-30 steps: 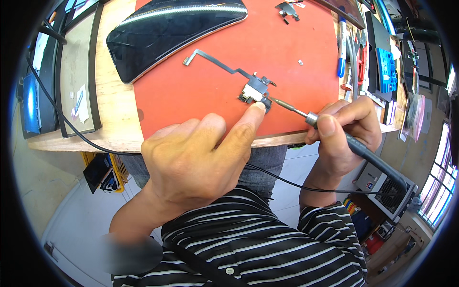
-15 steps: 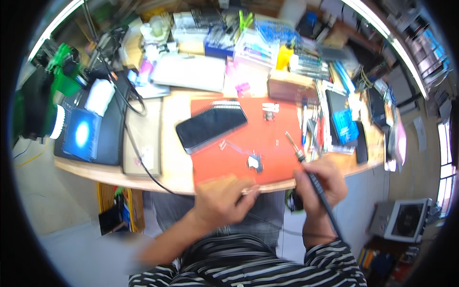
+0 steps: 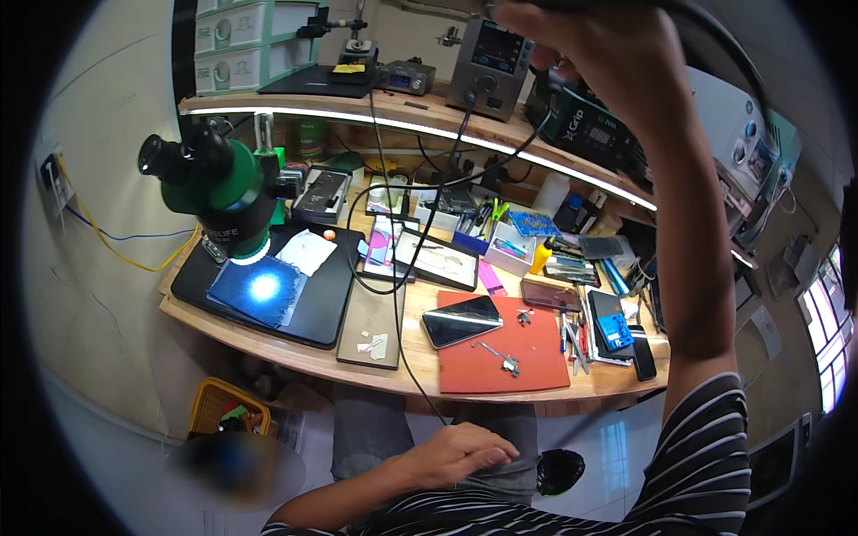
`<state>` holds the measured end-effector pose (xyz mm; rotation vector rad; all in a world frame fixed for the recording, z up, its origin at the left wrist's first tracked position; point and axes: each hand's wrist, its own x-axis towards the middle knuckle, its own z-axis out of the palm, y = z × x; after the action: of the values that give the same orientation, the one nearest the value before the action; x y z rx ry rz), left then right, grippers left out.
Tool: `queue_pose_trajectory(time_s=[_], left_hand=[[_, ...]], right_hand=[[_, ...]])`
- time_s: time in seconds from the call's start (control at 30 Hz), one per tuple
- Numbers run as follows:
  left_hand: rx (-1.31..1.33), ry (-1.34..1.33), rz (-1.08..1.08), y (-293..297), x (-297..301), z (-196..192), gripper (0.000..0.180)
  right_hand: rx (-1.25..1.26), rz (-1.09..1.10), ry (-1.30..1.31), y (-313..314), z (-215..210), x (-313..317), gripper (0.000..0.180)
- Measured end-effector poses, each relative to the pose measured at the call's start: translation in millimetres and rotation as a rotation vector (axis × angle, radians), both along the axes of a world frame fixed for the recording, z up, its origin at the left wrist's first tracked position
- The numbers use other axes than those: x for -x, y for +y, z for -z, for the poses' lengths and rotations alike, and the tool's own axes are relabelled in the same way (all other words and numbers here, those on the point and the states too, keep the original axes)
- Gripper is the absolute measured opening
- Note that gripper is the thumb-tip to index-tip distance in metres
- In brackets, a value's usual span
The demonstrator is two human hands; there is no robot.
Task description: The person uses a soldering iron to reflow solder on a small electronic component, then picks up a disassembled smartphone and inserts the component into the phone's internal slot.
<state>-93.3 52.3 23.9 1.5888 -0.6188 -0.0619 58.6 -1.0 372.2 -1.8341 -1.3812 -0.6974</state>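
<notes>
Workbench [image 3: 424, 359], right hand [image 3: 617, 49] cropped above, hold unclear

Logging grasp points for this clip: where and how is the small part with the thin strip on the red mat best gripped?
Probably by its thicker block, pinched from the right: this bulkier end lies away from the black phone, while the thin strip, running toward it, looks easy to bend.

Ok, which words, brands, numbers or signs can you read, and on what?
Printed wording isn't copied here; only its place:
Green-and-black microscope: pale lettering on its lower barrel.
Black box: light lettering and digits on its front.
Grey station: screen markings too small to read.
</notes>
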Motion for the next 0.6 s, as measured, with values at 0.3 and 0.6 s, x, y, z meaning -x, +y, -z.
queue_pose_trajectory(time_s=[0.3,0.6], left_hand=[[-0.043,-0.285,-1.063,58.8,55.5,-4.7,0.047],[-0.249,-0.279,-1.294,100.8,56.6,2.3,0.012]], right_hand=[[0.275,0.169,0.005,192.2,-58.1,-118.5,0.016],[0.352,0.183,0.153,288.1,-46.9,-194.9,0.020]])
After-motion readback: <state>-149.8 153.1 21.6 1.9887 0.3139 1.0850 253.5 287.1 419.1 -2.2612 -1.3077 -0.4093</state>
